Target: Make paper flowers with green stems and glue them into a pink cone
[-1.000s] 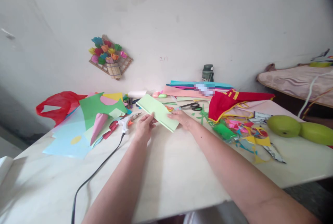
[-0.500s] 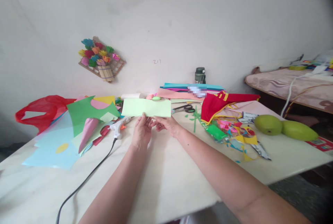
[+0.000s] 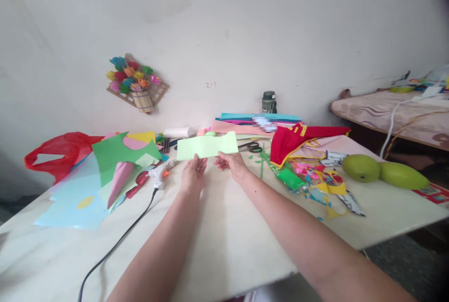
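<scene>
A pale green sheet of paper (image 3: 206, 146) is held up above the middle of the table, long side across. My left hand (image 3: 193, 170) pinches its lower edge left of centre, thumb on the near face. Farther right, my right hand (image 3: 231, 164) grips the same edge with its thumb in front and fingers behind. The paper bends slightly near the right thumb. Left of my left hand lies a white glue gun (image 3: 158, 176) with a black cord. Black-handled scissors (image 3: 251, 147) rest behind my right hand, partly hidden by the paper.
A pink paper cone (image 3: 119, 183), coloured sheets and a red plastic bag (image 3: 66, 152) lie at left. On the right are red cloth (image 3: 291, 145), paper scraps (image 3: 324, 183) and two green fruits (image 3: 361, 168). A dark bottle (image 3: 269, 102) stands by the wall.
The pale green paper has shifted right and now curves near its right part. My right hand has slid outward along its lower edge, so the two hands are farther apart.
</scene>
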`<state>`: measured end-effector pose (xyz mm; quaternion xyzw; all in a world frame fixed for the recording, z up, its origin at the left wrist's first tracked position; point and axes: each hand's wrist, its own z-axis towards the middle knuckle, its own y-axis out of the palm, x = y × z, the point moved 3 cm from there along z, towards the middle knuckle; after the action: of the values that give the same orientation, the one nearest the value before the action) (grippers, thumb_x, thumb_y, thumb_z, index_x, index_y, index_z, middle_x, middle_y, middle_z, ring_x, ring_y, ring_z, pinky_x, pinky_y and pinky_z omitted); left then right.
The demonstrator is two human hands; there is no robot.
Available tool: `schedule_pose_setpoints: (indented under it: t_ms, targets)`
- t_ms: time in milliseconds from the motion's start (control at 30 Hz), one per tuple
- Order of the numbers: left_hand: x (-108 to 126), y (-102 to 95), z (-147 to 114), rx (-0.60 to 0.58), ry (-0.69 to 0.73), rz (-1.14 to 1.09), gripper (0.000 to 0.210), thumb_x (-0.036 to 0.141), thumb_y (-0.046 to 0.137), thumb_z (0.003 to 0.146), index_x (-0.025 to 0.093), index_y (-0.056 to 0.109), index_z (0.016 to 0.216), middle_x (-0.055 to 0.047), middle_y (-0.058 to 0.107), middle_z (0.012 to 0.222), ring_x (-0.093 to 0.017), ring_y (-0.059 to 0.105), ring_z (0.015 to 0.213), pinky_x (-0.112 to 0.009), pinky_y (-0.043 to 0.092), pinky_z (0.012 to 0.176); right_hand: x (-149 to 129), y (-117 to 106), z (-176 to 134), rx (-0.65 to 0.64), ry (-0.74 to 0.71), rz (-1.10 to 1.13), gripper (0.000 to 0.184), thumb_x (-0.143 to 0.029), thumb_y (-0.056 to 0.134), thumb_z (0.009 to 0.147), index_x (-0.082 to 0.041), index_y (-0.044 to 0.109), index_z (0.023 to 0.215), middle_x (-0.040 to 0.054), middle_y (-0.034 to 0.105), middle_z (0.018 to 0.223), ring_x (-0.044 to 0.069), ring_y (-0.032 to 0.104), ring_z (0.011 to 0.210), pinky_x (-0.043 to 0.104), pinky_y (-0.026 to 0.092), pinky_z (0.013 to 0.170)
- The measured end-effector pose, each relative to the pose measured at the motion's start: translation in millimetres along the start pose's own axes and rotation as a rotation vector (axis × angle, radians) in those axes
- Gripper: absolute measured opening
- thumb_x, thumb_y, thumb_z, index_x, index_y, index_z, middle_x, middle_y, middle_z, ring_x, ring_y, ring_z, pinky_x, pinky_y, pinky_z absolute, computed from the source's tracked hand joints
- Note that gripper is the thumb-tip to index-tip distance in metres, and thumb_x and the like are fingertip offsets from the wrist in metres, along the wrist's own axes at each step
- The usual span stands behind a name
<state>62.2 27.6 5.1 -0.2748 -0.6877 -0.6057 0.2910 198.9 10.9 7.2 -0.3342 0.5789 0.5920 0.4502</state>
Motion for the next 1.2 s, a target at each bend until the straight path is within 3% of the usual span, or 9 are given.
schedule_pose_setpoints:
  t_ms: [233, 633, 967, 1200]
  targets:
    - [-2, -4.8, 3, 0.04, 0.057, -0.073, 0.006, 0.021, 0.056, 0.079, 0.015, 0.055, 0.079, -0.002, 0.063, 0.067, -0.009, 0.063, 0.064, -0.017, 0.05, 0.061, 3, -8, 7, 0.012, -0.011, -0.01, 0.023, -0.033, 0.062, 0.064, -0.01, 0.065, 0.064, 0.0058, 0.063, 0.053, 0.009, 0.052, 0.041, 0.021, 0.039, 0.04]
    - [0, -9.0, 4, 0.083, 0.038, -0.102, 0.006, 0.021, 0.054, 0.081, 0.016, 0.053, 0.078, 0.0, 0.062, 0.064, -0.009, 0.063, 0.064, -0.018, 0.051, 0.063, -2, -12, 6, 0.066, 0.003, -0.006, 0.021, -0.031, 0.062, 0.065, -0.01, 0.063, 0.061, 0.0056, 0.063, 0.051, 0.009, 0.051, 0.039, 0.02, 0.039, 0.037]
    - [-13, 1.8, -3, -0.072, 0.017, -0.095, 0.009, 0.023, 0.057, 0.078, 0.016, 0.052, 0.075, -0.001, 0.062, 0.064, -0.01, 0.062, 0.062, -0.02, 0.051, 0.061, 6, 6, -1, -0.026, 0.031, -0.043, 0.024, -0.036, 0.068, 0.06, -0.012, 0.064, 0.064, 0.0046, 0.065, 0.057, 0.009, 0.053, 0.043, 0.02, 0.04, 0.042]
    - [-14, 1.1, -3, -0.013, -0.032, -0.117, 0.007, 0.02, 0.054, 0.081, 0.016, 0.051, 0.075, -0.001, 0.06, 0.062, -0.009, 0.062, 0.06, -0.018, 0.051, 0.059, 7, 9, -4, 0.008, 0.023, -0.042, 0.024, -0.035, 0.066, 0.062, -0.012, 0.064, 0.063, 0.0043, 0.064, 0.055, 0.009, 0.052, 0.042, 0.021, 0.04, 0.043]
